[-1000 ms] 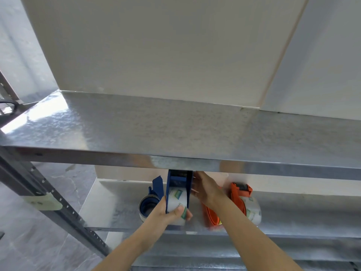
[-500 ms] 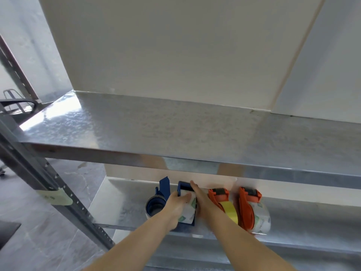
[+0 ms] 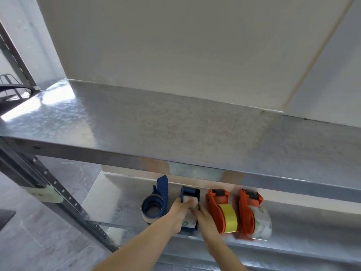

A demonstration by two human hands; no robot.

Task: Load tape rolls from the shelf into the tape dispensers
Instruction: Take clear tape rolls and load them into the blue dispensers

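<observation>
Four tape dispensers stand in a row on the lower metal shelf (image 3: 121, 194). My left hand (image 3: 180, 212) grips the second one, a blue dispenser (image 3: 190, 192) with a clear printed tape roll (image 3: 188, 222) in it. My right hand (image 3: 204, 216) rests against that dispenser's right side, fingers on the roll. To the left stands another blue dispenser (image 3: 161, 189) with a roll (image 3: 152, 209). To the right stand an orange dispenser (image 3: 215, 206) with a yellow roll (image 3: 229, 219) and another orange dispenser (image 3: 247, 210) with a clear roll (image 3: 261, 223).
A bare galvanised upper shelf (image 3: 175, 130) juts out above the dispensers and hides the back of the lower shelf. A perforated steel upright (image 3: 64, 196) runs down at the left. White wall panels stand behind. A dark chair (image 3: 13, 92) shows at far left.
The blue dispenser has come down from a raised position and now sits on the lower shelf in the row. Both hands stayed on it. The camera view shifted right and down.
</observation>
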